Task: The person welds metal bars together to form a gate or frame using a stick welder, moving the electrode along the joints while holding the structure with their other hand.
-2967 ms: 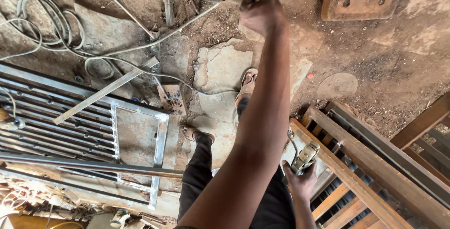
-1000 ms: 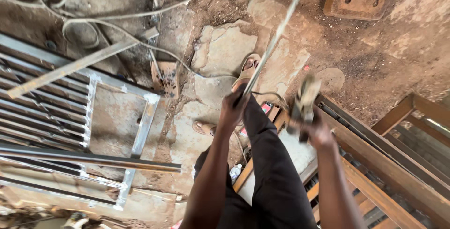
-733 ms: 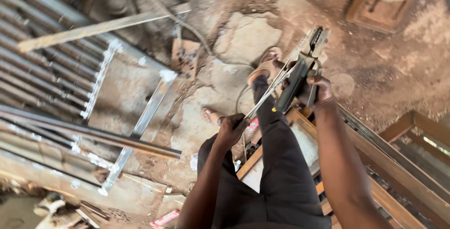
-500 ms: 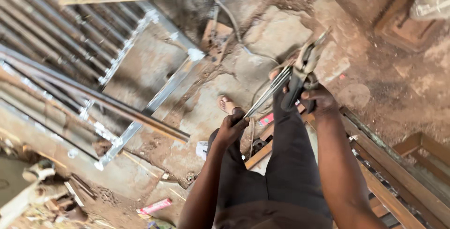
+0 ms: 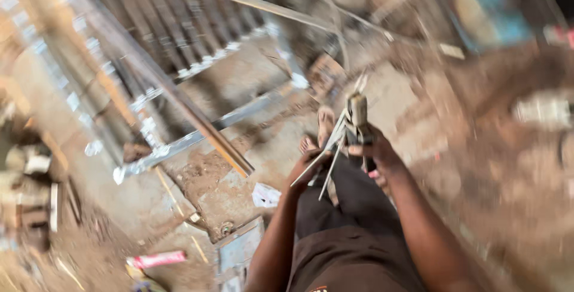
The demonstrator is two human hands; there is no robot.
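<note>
A hand-held power tool (image 5: 357, 121) is being gripped in the right hand (image 5: 372, 151), whose fingers are wrapped closed around its dark body just below the pale upper end. The tool is being held roughly upright above the person's dark-trousered legs (image 5: 353, 208), over the feet (image 5: 317, 133) showing on the floor. A thin pale cable (image 5: 326, 154) is being pinched in the left hand (image 5: 306, 169), closed around it; the strands are running up from that hand to the tool, so the two hands are being kept just beside each other. The whole view is blurred, so the tool's head cannot be told in detail.

To the left, a metal grille frame (image 5: 197, 59) of dark bars and bright welded corners is lying on the dirt floor (image 5: 239, 196), and a long rusty bar (image 5: 179, 101) is lying slanted across it, its lower end reaching near the legs. A loose flat strip (image 5: 257, 5) is resting across the grille's far edge. Between the grille's near edge and the legs, a patch of bare floor is being left open, with a scrap of white paper (image 5: 265, 195) on it. A red-and-white packet (image 5: 156, 260) and a blue-grey sheet (image 5: 239, 253) are lying lower down. To the right, the ground is being shown only as a brown blur.
</note>
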